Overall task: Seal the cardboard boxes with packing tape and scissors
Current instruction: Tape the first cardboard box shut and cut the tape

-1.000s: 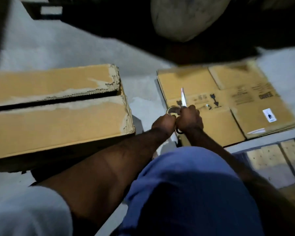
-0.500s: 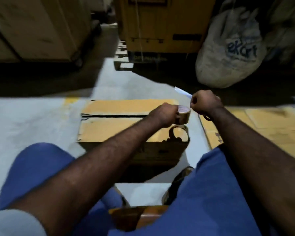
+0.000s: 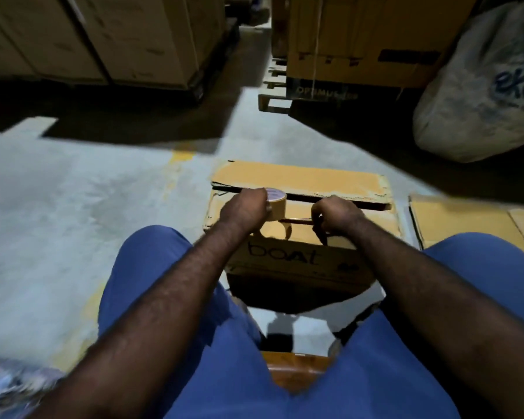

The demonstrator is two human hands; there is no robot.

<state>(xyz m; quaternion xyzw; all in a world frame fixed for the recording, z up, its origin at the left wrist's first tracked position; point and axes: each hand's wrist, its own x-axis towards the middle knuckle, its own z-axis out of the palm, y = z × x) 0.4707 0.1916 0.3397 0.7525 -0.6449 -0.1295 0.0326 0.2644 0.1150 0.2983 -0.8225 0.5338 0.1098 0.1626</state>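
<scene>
A brown cardboard box with "boat" written on its near side stands on the floor between my knees. Its two top flaps lie flat with a dark gap between them. Above the near flap, my left hand grips a roll of brown packing tape. My right hand is curled just to the right of the roll and holds the scissors, whose dark handle shows below the fingers. A thin strip runs from the roll to my right hand.
Flattened cardboard lies on the floor to the right of the box. A big white sack stands at the far right. Stacked cartons and a yellow carton on a pallet line the back. Grey concrete floor spreads to the left.
The view has swung from the flattened cardboard to the box. Both hands have come down from mid-air onto the box top with the roll and scissors, the right hand a little apart from the roll.
</scene>
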